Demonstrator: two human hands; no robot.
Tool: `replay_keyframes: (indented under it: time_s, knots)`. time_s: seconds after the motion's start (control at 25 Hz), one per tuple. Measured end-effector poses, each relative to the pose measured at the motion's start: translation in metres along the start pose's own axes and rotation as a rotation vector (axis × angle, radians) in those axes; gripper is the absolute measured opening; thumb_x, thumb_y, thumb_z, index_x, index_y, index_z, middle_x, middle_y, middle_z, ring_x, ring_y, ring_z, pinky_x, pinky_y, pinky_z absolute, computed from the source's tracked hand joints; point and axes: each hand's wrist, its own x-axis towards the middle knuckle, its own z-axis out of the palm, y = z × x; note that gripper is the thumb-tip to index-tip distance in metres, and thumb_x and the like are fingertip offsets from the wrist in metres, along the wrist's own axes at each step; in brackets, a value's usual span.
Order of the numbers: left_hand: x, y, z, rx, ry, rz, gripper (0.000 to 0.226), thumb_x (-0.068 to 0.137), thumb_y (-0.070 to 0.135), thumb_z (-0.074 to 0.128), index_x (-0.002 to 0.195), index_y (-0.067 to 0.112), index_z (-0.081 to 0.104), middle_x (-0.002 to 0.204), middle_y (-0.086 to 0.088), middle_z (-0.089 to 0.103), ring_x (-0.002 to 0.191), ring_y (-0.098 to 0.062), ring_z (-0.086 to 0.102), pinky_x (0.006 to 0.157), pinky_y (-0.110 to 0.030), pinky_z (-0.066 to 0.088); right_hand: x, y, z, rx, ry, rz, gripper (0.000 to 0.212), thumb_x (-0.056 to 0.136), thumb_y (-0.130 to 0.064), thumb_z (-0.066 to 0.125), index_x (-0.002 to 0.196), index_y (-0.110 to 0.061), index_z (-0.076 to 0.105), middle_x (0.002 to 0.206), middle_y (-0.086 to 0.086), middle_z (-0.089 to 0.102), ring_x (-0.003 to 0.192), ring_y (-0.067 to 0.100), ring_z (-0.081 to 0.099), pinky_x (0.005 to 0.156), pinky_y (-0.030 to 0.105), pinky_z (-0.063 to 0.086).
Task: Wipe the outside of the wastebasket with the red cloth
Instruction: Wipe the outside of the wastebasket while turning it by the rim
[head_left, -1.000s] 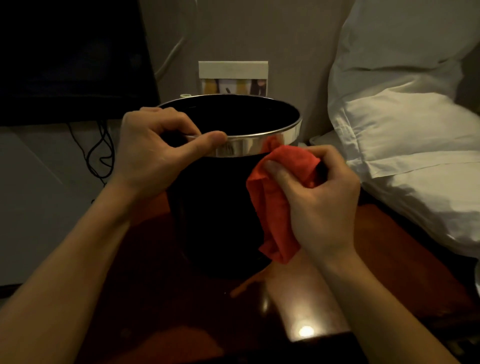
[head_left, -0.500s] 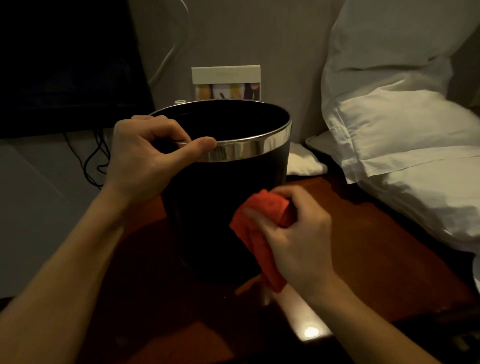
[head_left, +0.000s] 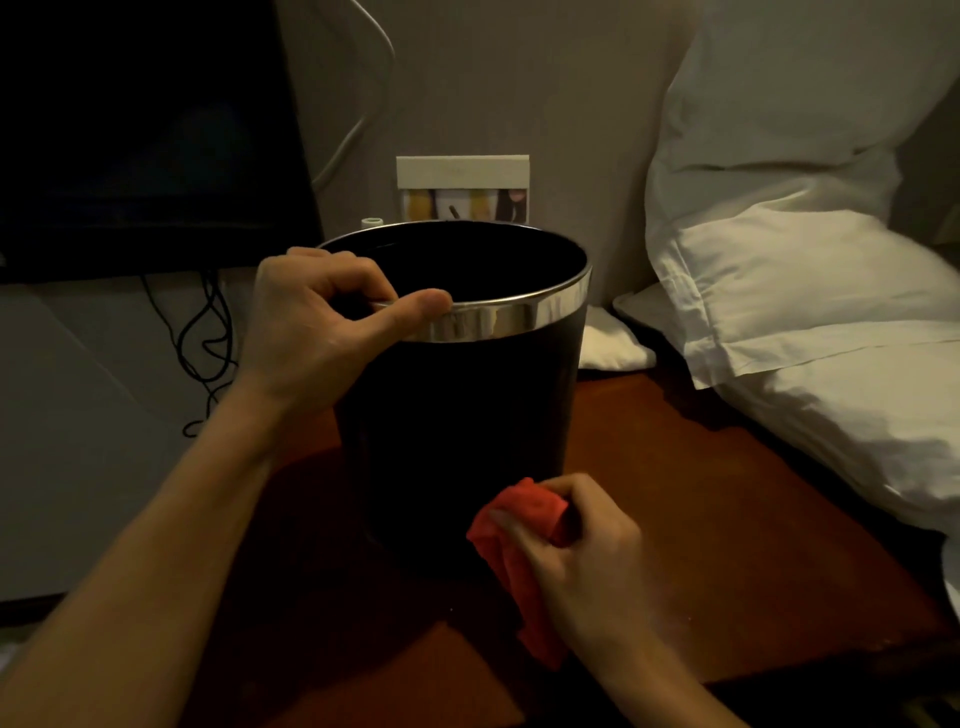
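Leftmost, a dark screen (head_left: 140, 130) stands against the wall, with black cables (head_left: 202, 338) hanging below it. The left hand (head_left: 311, 332) clenches the near-left part of the chrome rim (head_left: 498, 319) of the wastebasket (head_left: 457, 415): its thumb lies along the outside of the metal band and its fingers curl over the edge to the inside. The wastebasket is black, round and upright, and stands on the dark red-brown surface (head_left: 701, 493). Its interior is too dark to tell whether it holds anything. Behind the wastebasket, a printed card (head_left: 462, 187) leans upright at the wall, with a small white cap-like item (head_left: 371, 222) just beside its lower left corner. Low on the near-right side of the wastebasket, the right hand (head_left: 587, 566) has its grip closed around the red cloth (head_left: 524, 551), bunched between thumb and fingers. The upper fold of the cloth is pressed against the black outer wall close to the base; the lower end hangs down toward the surface. To the right, white pillows (head_left: 805, 291) are stacked on the bed, and a small white folded item (head_left: 613, 348) lies between the pillows and the wastebasket.
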Motion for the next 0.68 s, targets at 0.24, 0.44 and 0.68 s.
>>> replay_keyframes:
  time_s: [0.24, 0.44, 0.68]
  knots:
    - [0.003, 0.002, -0.001, -0.043, -0.007, 0.013, 0.044, 0.078, 0.061, 0.064, 0.062, 0.02, 0.064, 0.07, -0.001, 0.063, 0.058, -0.016, 0.055, 0.053, -0.023, 0.04, 0.064, -0.067, -0.024, 0.011, 0.211, -0.287, 0.027, 0.076, -0.033, 0.086, 0.085, -0.021, 0.063, 0.079, -0.013, 0.065, 0.075, 0.003, 0.062, 0.065, 0.005, 0.04]
    - [0.003, 0.002, -0.001, -0.044, -0.019, 0.003, 0.039, 0.08, 0.05, 0.067, 0.061, 0.016, 0.063, 0.069, -0.001, 0.062, 0.056, -0.011, 0.055, 0.049, -0.017, 0.038, 0.047, -0.046, -0.017, 0.034, 0.123, -0.183, 0.026, 0.075, -0.036, 0.084, 0.084, -0.024, 0.063, 0.078, -0.012, 0.065, 0.073, 0.005, 0.062, 0.062, 0.008, 0.041]
    - [0.005, 0.0, -0.001, -0.092, -0.013, -0.008, 0.032, 0.084, 0.036, 0.069, 0.058, 0.019, 0.059, 0.063, 0.004, 0.062, 0.052, -0.002, 0.052, 0.05, -0.011, 0.037, 0.001, 0.02, -0.008, -0.079, -0.115, 0.059, 0.027, 0.077, -0.039, 0.084, 0.086, -0.033, 0.06, 0.085, -0.013, 0.063, 0.078, 0.005, 0.063, 0.061, 0.023, 0.051]
